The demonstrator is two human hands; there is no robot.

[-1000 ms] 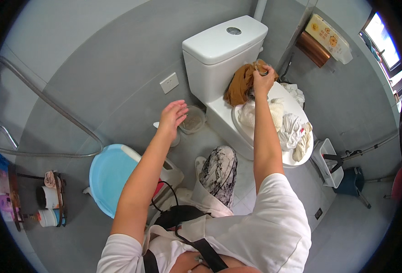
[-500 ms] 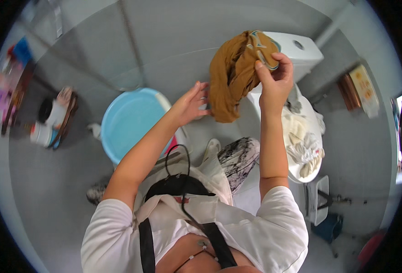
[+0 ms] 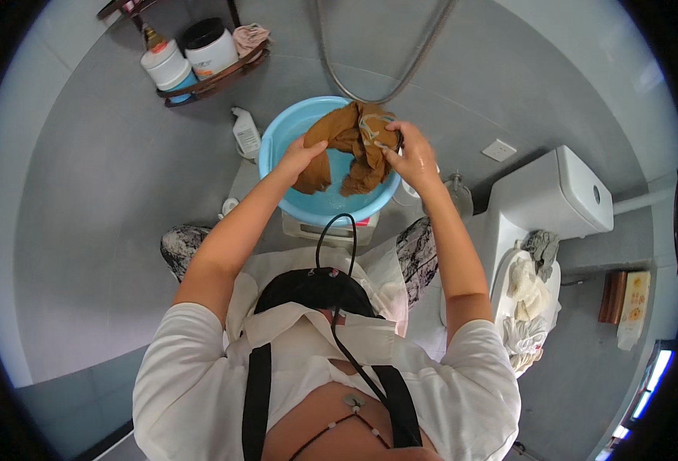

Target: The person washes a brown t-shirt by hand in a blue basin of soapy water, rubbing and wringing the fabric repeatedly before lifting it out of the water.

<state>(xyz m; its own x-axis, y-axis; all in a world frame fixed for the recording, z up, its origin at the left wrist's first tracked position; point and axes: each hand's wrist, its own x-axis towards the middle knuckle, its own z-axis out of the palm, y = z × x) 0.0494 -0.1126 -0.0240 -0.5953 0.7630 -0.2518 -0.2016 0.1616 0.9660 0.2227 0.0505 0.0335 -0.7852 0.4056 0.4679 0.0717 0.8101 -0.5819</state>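
Observation:
A mustard-brown garment with a pale blue-grey pattern on one part hangs in loose folds over a light blue round basin. My left hand is closed on the garment's left side, thumb on top of the cloth. With thumb and fingers, my right hand pinches the patterned part at the right, near the basin's rim. The lower folds hang inside the basin; whether they touch its bottom I cannot tell.
To the right stands a white toilet with white and grey cloths piled on its lid. A white bottle is left of the basin. A corner shelf carries jars, and a shower hose loops down the wall behind.
The brown garment has moved from beside the toilet to over the basin. My left hand, open before, now grips it too. The view has turned toward the basin.

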